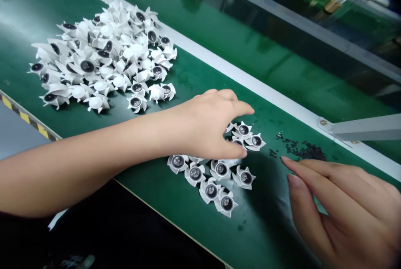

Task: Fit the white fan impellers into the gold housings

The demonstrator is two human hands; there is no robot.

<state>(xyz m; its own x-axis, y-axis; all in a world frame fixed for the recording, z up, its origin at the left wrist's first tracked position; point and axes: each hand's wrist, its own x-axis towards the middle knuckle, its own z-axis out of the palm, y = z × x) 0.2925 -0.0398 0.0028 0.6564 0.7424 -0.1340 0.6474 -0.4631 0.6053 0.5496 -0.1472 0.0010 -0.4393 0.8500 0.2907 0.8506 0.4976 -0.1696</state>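
Hands are both held low over a long, dark green conveyor belt (147,135), with the left hand (203,123) lying across it from 9 o'clock and the right hand (341,210) placed at 4 o'clock. The left hand is half open and arched, and its fingertips (244,109) are set around the nearest pieces; whether one is pinched cannot be told, as the pieces are partly hidden. The right hand is loosely open, with nothing seen in its grasp. The belt is edged at the far side by a pale grey rail (238,77) and at the near side by yellow-and-black hazard tape (25,116). A large heap of white moulded-plastic pieces with curved fins and dark round centres (100,56) is placed at 10 o'clock from the left hand. A smaller group of the same pieces (211,191) is spread just below that hand, mostly face up. Black granules (308,150) are scattered at 3 o'clock from it. The pieces are judged light, stiff and thin-finned, liable to slide, and best taken by the central body, not the fin tips.
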